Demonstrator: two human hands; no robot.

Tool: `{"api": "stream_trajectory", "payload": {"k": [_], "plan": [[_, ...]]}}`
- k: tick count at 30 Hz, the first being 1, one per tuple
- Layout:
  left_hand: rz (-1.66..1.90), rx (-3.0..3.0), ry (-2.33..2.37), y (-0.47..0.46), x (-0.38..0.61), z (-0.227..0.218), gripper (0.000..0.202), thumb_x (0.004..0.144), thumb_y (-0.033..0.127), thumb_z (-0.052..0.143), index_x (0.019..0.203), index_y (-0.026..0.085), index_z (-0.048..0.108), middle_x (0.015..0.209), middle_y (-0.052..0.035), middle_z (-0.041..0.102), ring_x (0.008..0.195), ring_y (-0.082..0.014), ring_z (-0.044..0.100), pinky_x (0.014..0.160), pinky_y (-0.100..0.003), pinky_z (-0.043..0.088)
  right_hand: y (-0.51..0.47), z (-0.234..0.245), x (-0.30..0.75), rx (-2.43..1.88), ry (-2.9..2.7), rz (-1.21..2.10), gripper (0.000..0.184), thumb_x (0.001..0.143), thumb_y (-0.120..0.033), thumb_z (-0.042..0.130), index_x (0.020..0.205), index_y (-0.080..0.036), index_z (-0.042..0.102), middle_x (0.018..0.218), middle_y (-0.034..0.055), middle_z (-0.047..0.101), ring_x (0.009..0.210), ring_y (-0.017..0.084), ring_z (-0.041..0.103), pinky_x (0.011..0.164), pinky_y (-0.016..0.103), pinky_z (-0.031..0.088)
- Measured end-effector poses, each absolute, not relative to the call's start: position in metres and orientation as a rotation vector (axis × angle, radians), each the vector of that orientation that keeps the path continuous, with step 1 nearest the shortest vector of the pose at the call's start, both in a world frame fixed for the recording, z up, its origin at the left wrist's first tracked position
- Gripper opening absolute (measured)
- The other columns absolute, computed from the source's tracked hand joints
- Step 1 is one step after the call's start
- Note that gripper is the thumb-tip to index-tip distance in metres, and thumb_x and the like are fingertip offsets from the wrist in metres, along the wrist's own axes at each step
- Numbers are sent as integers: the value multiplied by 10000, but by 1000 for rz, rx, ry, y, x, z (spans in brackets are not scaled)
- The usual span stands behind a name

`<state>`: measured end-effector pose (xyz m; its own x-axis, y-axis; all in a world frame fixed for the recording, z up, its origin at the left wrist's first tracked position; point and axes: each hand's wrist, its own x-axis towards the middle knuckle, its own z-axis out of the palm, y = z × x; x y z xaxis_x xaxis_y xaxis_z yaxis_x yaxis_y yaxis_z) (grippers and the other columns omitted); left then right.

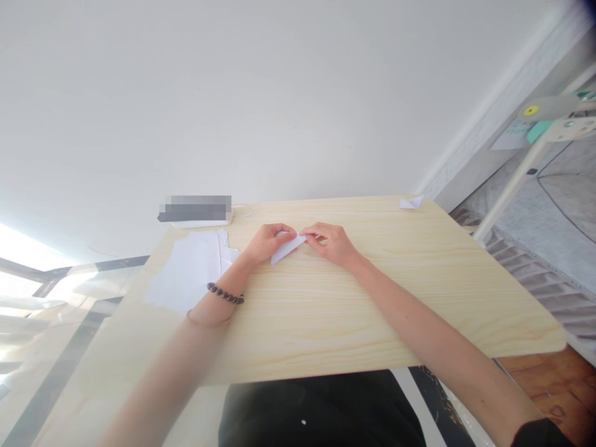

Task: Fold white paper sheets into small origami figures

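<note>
A small folded piece of white paper (pixel 285 251) is held between both hands just above the middle of the table, slanting up to the right. My left hand (pixel 269 242) grips its upper left part, thumb on top and fingers partly hidden behind. With thumb and forefinger, my right hand (pixel 331 241) pinches the paper's right tip. A dark beaded bracelet circles my left wrist. Left of that hand lie white paper sheets (pixel 189 267) with torn, uneven edges.
The pale wooden table (pixel 395 298) meets a white wall (pixel 298 112) at its back. Another folded white paper (pixel 411 203) sits at the far right corner. A blurred-out object (pixel 198 210) with a white cable stands at the back left. A metal frame (pixel 510 180) rises beyond the right edge.
</note>
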<state>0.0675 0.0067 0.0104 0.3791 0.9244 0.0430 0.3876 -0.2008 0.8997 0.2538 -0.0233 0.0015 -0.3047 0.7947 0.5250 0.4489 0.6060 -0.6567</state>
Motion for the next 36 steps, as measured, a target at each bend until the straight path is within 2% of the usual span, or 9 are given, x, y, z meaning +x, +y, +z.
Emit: {"api": "stream_trajectory", "payload": {"k": [7, 15, 21, 36], "plan": [[706, 1851, 1096, 7, 67, 14, 350, 730, 443, 506, 886, 164, 651, 839, -33, 647, 728, -152, 543, 595, -225, 389, -22, -2, 255, -985, -1905, 538, 200, 775, -181, 459, 865, -189, 637, 838, 23, 639, 740, 113, 600, 621, 210, 521], [674, 1818, 1072, 8, 66, 13, 345, 737, 432, 501, 858, 142, 643, 750, -26, 622, 628, -121, 504, 541, -219, 350, -23, 0, 255, -986, -1888, 567, 194, 766, -164, 463, 835, -184, 644, 829, 26, 635, 739, 118, 603, 605, 210, 518], [643, 1766, 1020, 8, 65, 11, 396, 733, 476, 510, 894, 137, 633, 760, -36, 615, 634, -118, 498, 530, -213, 341, -22, -2, 255, -996, -1871, 591, 187, 771, -178, 463, 835, -188, 638, 827, 30, 625, 723, 116, 595, 606, 221, 524], [664, 1751, 1056, 9, 67, 11, 401, 700, 494, 521, 817, 135, 656, 706, -23, 617, 589, -106, 492, 502, -209, 338, -24, -1, 254, -950, -1918, 582, 183, 774, -176, 440, 837, -180, 612, 827, 37, 603, 738, 116, 573, 604, 224, 495]]}}
